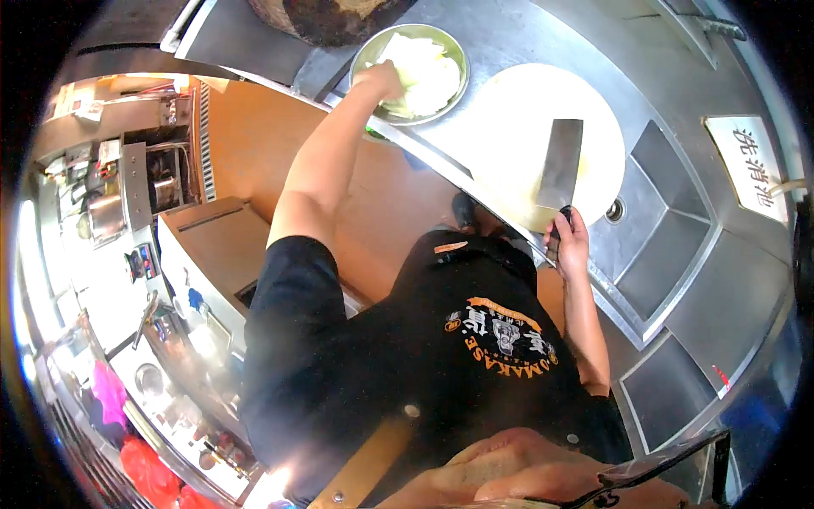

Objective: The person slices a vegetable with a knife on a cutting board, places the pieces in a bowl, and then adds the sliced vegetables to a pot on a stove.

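Note:
My left hand (384, 83) reaches into a round metal bowl (466, 75) of pale cut vegetable pieces (427, 73); its fingertips are hidden among them, so I cannot tell whether it grips any. My right hand (569, 245) is closed around the dark handle of a cleaver (562, 162). The broad blade lies over a large round white cutting board (515, 108), pointing away from my body. Bowl and board stand side by side on a stainless steel counter (509, 32), the bowl to the left.
A thick round wooden block (331, 19) sits behind the bowl. Right of the board is a steel sink (661, 235) with a drain. A sign with writing (747, 167) hangs on the wall beyond it. Shelves, pots and a cabinet (216, 242) stand across the floor at left.

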Tool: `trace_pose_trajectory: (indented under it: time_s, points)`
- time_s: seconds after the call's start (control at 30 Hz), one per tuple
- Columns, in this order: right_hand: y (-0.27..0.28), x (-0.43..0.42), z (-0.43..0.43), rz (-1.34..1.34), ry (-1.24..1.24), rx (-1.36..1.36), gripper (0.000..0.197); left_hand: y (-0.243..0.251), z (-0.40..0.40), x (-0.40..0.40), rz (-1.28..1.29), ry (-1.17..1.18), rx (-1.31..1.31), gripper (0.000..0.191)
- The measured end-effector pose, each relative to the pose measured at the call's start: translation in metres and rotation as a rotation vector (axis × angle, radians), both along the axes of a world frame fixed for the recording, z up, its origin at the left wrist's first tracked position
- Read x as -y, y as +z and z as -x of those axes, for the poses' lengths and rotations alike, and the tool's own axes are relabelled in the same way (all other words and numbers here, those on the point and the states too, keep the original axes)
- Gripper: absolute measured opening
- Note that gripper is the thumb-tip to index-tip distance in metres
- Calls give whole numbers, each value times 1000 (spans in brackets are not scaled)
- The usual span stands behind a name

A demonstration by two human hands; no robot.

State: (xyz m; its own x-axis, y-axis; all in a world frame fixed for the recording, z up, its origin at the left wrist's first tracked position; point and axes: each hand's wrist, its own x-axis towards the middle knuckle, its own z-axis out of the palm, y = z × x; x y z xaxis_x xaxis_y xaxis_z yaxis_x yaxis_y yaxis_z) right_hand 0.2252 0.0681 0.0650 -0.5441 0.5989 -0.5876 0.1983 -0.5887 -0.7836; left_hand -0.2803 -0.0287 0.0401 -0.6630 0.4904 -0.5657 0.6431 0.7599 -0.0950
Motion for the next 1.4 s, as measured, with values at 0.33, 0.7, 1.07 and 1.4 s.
trace_pose_trajectory:
  time_s: [0.33, 0.7, 1.07, 1.4]
  points:
    - [-3, -9, -15, -23, -5, -33, 15, 46, -23, 20, -352, 178, -349, 50]
    - [1, -66, -34, -43, 156, 110, 50, 33, -134, -56, -1199, -547, 20, 53]
    - [16, -77, -29, -544, 287, 456, 36, -35, -259, -102, -1247, -713, 202, 25]
    - [77, -73, 9, -740, 499, 564, 34, -47, -245, -118, -1452, -708, 177, 18]
